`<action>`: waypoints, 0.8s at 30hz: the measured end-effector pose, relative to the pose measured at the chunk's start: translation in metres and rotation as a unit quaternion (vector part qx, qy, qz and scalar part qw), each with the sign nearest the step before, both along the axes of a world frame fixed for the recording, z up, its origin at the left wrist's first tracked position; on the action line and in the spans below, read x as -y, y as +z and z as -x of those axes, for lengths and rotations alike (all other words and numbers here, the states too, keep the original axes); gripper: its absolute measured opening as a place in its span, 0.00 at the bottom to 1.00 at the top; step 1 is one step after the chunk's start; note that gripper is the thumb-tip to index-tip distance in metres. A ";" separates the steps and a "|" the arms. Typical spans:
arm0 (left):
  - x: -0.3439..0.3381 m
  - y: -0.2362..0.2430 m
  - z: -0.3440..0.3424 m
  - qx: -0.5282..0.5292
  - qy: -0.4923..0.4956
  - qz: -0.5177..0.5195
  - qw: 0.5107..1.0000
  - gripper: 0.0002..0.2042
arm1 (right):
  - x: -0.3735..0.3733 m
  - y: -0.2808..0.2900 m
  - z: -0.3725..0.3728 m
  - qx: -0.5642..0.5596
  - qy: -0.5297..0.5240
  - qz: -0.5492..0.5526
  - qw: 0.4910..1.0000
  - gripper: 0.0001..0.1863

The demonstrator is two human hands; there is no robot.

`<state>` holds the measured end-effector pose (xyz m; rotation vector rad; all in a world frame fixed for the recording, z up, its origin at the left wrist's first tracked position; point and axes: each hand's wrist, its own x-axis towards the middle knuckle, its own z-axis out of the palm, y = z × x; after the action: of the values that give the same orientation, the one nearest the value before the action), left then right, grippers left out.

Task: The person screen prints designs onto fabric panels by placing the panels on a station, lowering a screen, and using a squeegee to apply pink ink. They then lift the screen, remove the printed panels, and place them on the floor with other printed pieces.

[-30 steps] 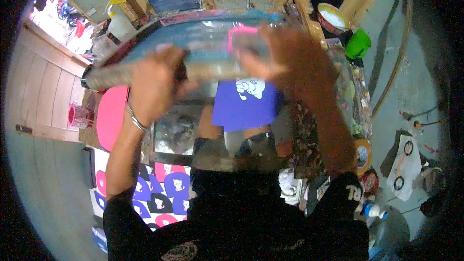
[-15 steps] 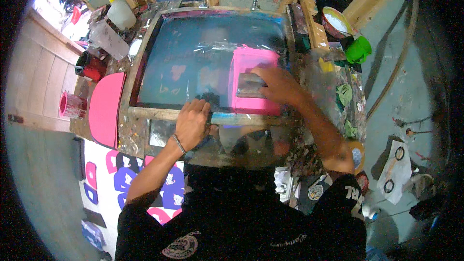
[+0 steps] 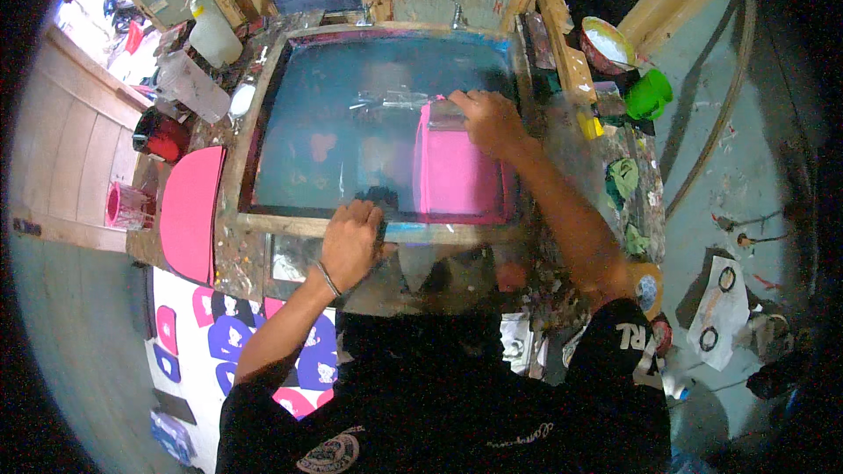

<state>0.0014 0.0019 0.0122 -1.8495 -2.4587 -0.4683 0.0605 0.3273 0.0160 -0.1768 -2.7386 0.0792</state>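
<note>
A wooden-framed printing screen point(image 3: 303, 227) with blue-grey mesh lies on the worktable in front of me. My left hand point(image 3: 355, 233) is closed over its near bar, with a bracelet at the wrist. On the mesh's right side is a band of bright pink ink point(image 3: 461, 177). At the far end of that band, my right hand point(image 3: 493, 125) grips a squeegee point(image 3: 447, 116) with its blade on the mesh. Fainter printed shapes show in the mesh left of the ink. What lies beneath the screen is hidden.
Left of the screen lie a curved pink sheet point(image 3: 190, 215), a spray bottle point(image 3: 213, 39), a dark red pot point(image 3: 161, 135) and a pink-stained cup point(image 3: 130, 204). A bowl point(image 3: 608, 46) and green mug point(image 3: 649, 94) stand right. Printed pieces point(image 3: 316, 360) lie lower left.
My right hand has moved the squeegee away from me, from the middle of the pink band to its far end. My left hand has stayed on the near bar.
</note>
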 end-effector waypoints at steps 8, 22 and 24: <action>-0.002 -0.012 -0.001 0.030 0.000 0.010 0.999 0.25 | -0.003 -0.021 0.008 -0.042 -0.020 -0.031 0.998 0.17; -0.001 0.000 0.006 0.030 -0.017 -0.004 0.999 0.21 | 0.128 0.006 -0.127 0.067 0.011 0.030 0.997 0.26; -0.002 0.016 0.011 0.046 -0.022 -0.009 0.999 0.22 | 0.129 0.014 -0.130 0.051 0.014 0.013 0.999 0.28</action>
<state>-0.0097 0.0044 0.0286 -1.9209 -2.4653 -0.5889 0.1903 0.1983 0.0305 -0.1522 -2.8431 0.1168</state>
